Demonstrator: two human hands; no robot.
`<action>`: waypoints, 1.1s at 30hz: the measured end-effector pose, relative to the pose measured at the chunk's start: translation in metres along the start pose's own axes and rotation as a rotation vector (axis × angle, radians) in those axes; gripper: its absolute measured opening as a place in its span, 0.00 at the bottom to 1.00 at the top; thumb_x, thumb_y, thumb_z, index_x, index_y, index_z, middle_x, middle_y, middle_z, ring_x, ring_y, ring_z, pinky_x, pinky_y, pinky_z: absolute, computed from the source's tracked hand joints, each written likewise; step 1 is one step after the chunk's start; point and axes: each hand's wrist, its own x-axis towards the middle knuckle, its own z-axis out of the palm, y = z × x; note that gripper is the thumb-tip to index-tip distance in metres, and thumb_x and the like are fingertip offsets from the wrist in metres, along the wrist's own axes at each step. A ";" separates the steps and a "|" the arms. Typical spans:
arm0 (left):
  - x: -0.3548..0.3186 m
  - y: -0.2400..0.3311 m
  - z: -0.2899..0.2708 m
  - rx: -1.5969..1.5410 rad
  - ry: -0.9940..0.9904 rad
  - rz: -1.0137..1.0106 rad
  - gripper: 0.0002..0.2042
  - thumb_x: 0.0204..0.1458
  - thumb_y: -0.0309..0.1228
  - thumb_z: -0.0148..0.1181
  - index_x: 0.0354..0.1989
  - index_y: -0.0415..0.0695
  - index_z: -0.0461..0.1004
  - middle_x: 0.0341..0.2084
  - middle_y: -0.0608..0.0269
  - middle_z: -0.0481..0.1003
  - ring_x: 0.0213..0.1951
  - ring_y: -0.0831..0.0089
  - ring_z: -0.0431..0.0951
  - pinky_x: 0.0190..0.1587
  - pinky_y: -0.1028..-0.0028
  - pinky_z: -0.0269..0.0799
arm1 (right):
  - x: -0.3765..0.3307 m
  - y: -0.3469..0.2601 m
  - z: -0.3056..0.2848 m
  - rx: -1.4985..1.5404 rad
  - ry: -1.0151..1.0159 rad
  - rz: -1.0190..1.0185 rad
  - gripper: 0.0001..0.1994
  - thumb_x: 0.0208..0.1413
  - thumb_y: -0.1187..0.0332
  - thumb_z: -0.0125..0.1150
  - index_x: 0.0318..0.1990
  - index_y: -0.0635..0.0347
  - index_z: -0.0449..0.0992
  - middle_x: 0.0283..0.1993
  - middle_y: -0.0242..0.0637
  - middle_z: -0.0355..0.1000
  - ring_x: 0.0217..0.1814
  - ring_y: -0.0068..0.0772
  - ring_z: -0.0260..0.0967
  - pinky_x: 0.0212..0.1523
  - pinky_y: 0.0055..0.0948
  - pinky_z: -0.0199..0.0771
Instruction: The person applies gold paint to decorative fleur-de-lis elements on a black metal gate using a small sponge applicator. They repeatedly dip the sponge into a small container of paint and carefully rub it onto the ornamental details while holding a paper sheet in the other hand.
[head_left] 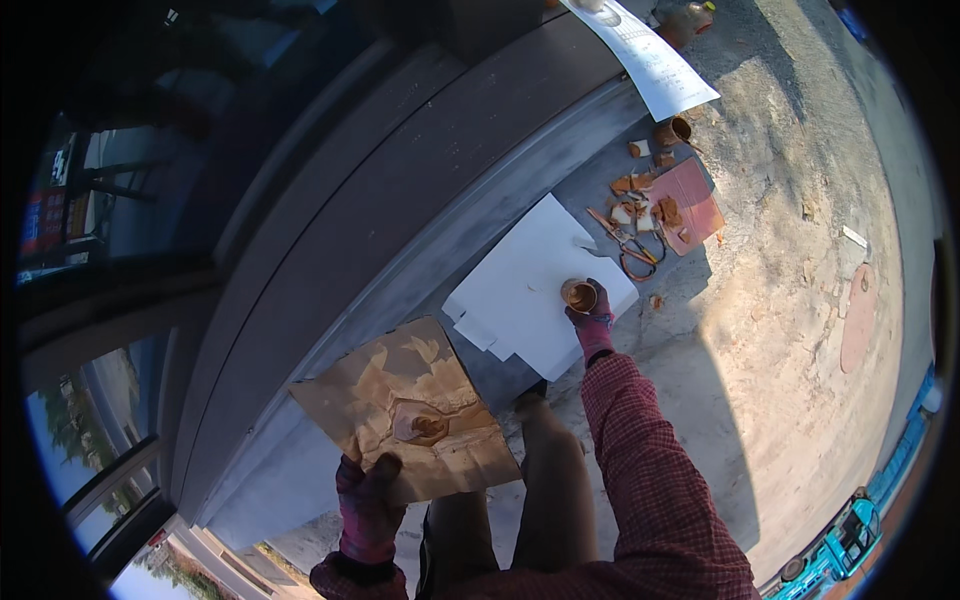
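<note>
My left hand (368, 505), in a pink and dark glove, grips the lower left edge of a brown sheet (365, 385). The sheet is tilted above my knees and bears tan leaf-like shapes and a raised brown, many-sided piece (425, 424) near its middle. In a similar glove, my right hand (593, 320) is wrapped round a small cup (579, 294) with brown matter inside. That cup is over the right part of a large white sheet (525, 270), whose lower left edge is notched. Whether the cup touches the sheet, I cannot tell.
Past the white sheet lie orange-handled scissors (636, 256), brown and white scraps (630, 195) and a reddish sheet (690, 200). A brown pot (672, 131) and a sheet with writing (655, 65) are farther off. A dark ledge (380, 160) runs along the left.
</note>
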 end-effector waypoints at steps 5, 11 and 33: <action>-0.019 0.006 -0.010 -0.074 -0.038 -0.043 0.21 0.54 0.20 0.53 0.58 0.42 0.65 0.48 0.60 0.73 0.46 0.69 0.77 0.47 0.67 0.77 | -0.022 0.002 -0.014 0.022 0.041 0.221 0.56 0.32 0.88 0.66 0.70 0.50 0.40 0.69 0.43 0.49 0.69 0.45 0.51 0.63 0.41 0.63; -0.069 0.030 -0.013 -0.218 -0.082 0.066 0.19 0.54 0.23 0.57 0.56 0.42 0.68 0.44 0.64 0.75 0.44 0.74 0.77 0.46 0.72 0.76 | -0.104 -0.031 -0.045 0.091 -0.055 0.459 0.47 0.37 0.89 0.64 0.68 0.56 0.48 0.66 0.48 0.52 0.65 0.48 0.55 0.52 0.44 0.74; -0.323 0.032 -0.195 -0.789 0.174 0.418 0.21 0.55 0.29 0.60 0.56 0.37 0.65 0.43 0.62 0.75 0.40 0.76 0.78 0.44 0.77 0.76 | -0.444 -0.349 0.091 -0.951 -1.333 -1.514 0.22 0.62 0.59 0.49 0.63 0.48 0.62 0.66 0.38 0.59 0.68 0.41 0.54 0.65 0.42 0.58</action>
